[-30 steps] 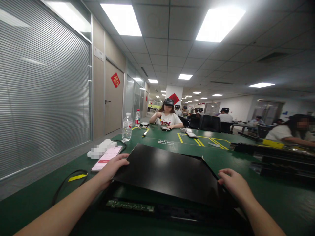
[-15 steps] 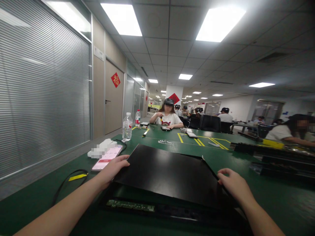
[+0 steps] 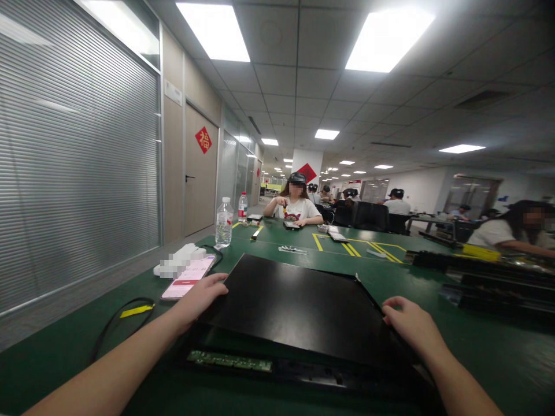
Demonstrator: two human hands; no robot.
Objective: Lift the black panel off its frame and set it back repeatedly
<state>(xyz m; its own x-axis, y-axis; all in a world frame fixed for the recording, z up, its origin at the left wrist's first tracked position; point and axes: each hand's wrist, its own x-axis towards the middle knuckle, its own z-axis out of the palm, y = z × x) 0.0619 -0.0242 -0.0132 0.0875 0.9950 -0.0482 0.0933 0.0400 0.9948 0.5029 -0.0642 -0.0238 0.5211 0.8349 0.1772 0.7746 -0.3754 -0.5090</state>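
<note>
A large, thin black panel (image 3: 290, 306), with a soft sheen on its surface, lies in front of me at table height. My left hand (image 3: 210, 294) is closed on its left edge, fingers on top. At the opposite edge, my right hand (image 3: 403, 318) has its fingers curled round the dark rim; the fingertips are partly hidden. Below the panel's near edge runs a dark frame strip (image 3: 321, 374). A narrow green circuit board (image 3: 229, 361) sits at the strip's left part.
Left of the panel are a phone (image 3: 188, 277), a looped black cord (image 3: 104, 329) and a water bottle (image 3: 224, 222). Long dark strips (image 3: 498, 289) are stacked on the right of the green table (image 3: 489, 352). Across it sits a person (image 3: 297, 205) holding a tool.
Both my hands and the panel stay nearly in place. The person opposite has moved the tool hand slightly.
</note>
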